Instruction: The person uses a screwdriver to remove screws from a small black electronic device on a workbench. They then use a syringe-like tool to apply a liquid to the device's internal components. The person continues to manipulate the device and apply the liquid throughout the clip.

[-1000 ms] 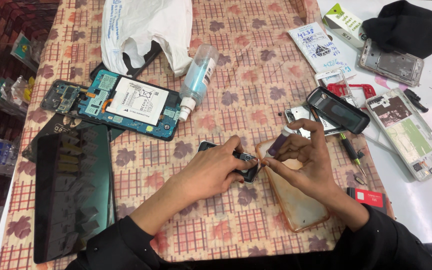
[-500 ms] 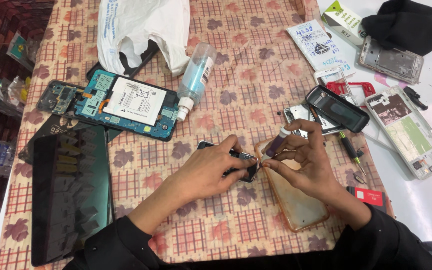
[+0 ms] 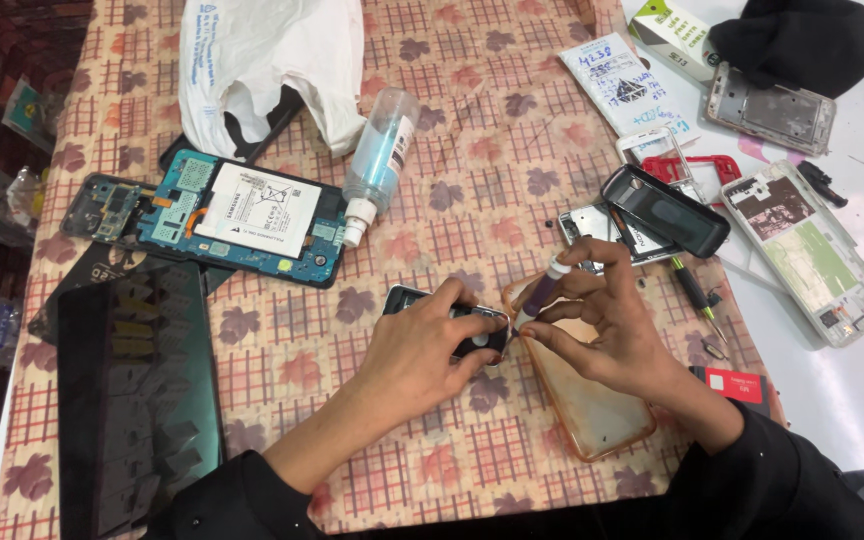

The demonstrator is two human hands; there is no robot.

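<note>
Head view: a small dark phone part (image 3: 462, 325) is pinned to the patterned tablecloth (image 3: 472, 120) while a purple-barrelled tool (image 3: 538, 292) is brought to its right edge.

The part is covered by the left hand (image 3: 422, 345), fingers pressed together across its top, so its long axis cannot be told. The tool is pinched between thumb and fingertips of the right hand (image 3: 602, 325), slanted from upper right down to lower left, its tip just beside the part. A translucent orange phone case (image 3: 592, 410) lies under the right hand.
</note>
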